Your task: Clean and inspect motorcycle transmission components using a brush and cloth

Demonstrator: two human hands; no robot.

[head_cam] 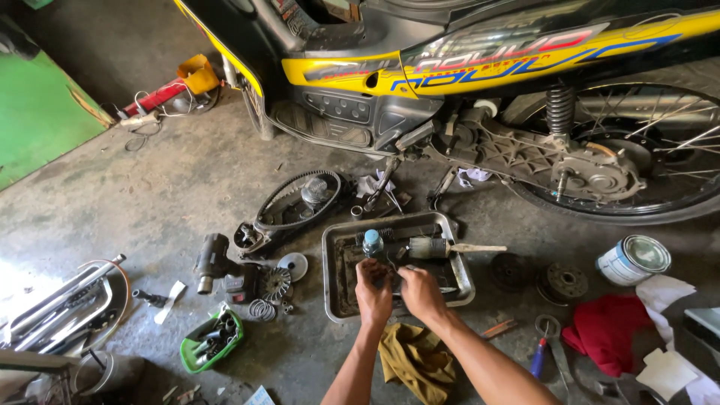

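— Where are my hands right now?

— Both over the near half of the metal tray (334,289). My left hand (373,289) is curled round a small dark part (390,276), and my right hand (420,291) pinches the same piece from the other side, so the part sits between the two, right at the fingertips. It's too small for me to say what it is.

— And how far along does it look?

— My judgement only: the strip-down is largely done. The scooter (465,67) stands far across the floor with its drive side uncovered, and the belt (289,201) lies on the removed cover, left of the tray. The impact driver (217,266) and a fan-like disc (277,283) are further left, two round clutch pieces (536,276) off to the right. Cleaning seems under way (the tray is grimy, and a brush (442,247) and a small bottle (373,241) rest at its far side). Nothing looks refitted yet.

— Anything close to me?

— A mustard rag (412,360) just near of the tray, between my forearms, a red cloth (607,330) to the right with a paint tin (634,259) beyond it, and a green tub (212,341) of bits on the near left.
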